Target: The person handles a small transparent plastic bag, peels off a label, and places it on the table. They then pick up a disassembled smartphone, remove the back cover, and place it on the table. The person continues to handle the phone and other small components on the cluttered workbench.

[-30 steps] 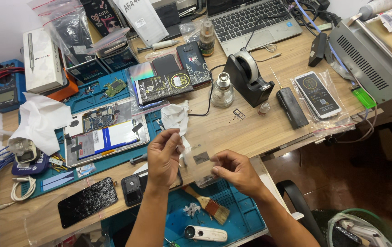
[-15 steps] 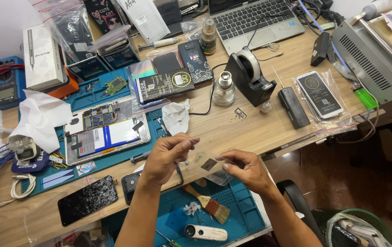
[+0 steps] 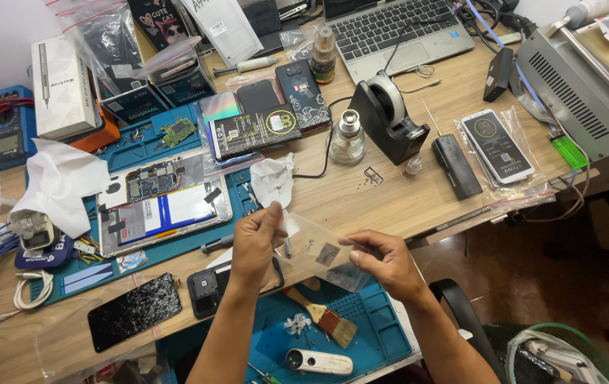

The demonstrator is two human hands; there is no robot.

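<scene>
Both hands hovered just over the front edge of the desk (image 3: 404, 206), holding a small clear plastic bag (image 3: 322, 250) between them. The left hand (image 3: 256, 242) had its fingers closed in a pinch on the bag's left end; the right hand (image 3: 383, 262) pinched the right end between thumb and fingertips. A small dark square showed through the plastic.

Open room was scarce. The only bare wood lay as a strip along the front edge to the right of the hands, running toward the right corner. Just behind the hands sat a crumpled white tissue (image 3: 272, 179), and beyond it a black tape dispenser (image 3: 390, 121) and a small glass bottle (image 3: 348, 139). An opened tablet (image 3: 166, 203) lay on a blue mat (image 3: 141, 139) to the left, with a cracked phone (image 3: 134, 310) near the front left edge. Near the right edge a white phone (image 3: 496, 146) rested in a plastic sleeve beside a black bar-shaped box (image 3: 456, 166). A laptop (image 3: 397, 28) stood at the back edge.

Below the hands, a blue tray (image 3: 383, 341) jutted out under the front edge, carrying a brush (image 3: 326, 317) and a white tube-shaped tool (image 3: 317, 362). The floor to the right was dark brown
</scene>
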